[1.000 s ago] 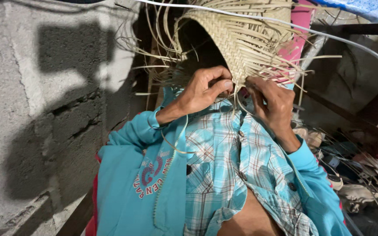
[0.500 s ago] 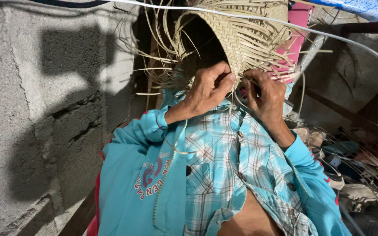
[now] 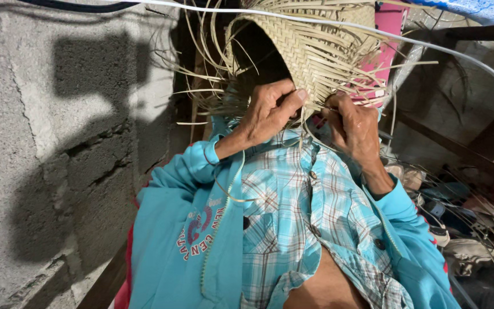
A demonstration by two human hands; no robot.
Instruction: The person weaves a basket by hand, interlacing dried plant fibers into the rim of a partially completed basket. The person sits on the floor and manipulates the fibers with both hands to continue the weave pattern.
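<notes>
Straw everywhere: a half-woven basket point(image 3: 310, 51) of pale flat strips sits raised in front of the person's chest, mouth turned down and toward the camera, loose ends fanning out all round the rim. Left hand point(image 3: 270, 111) is on the near edge, fingers curled over the weave and the thumb pressed against the outer wall, grasping the rim. Right hand point(image 3: 353, 123) is just beside it, fingertips pinched on a few loose strips point(image 3: 310, 134) that trail down toward the plaid shirt point(image 3: 293, 217); the exact strip between the fingers is too fine to make out.

Handling looks easy on weight: the basket reads as very light, with a wall that would flex under a squeeze. The woven part seems firm enough to grip; the free ends look springy and likely to crease or snap if bent sharply. Best hold, by my reckoning, is the finished weave near the rim, not the loose fringe.

Around it: a grey block wall point(image 3: 47, 149) on the left carrying a hard shadow, a white cord point(image 3: 430, 48) crossing overhead, a pink panel point(image 3: 393, 26) behind the basket, and dim clutter low on the right.
</notes>
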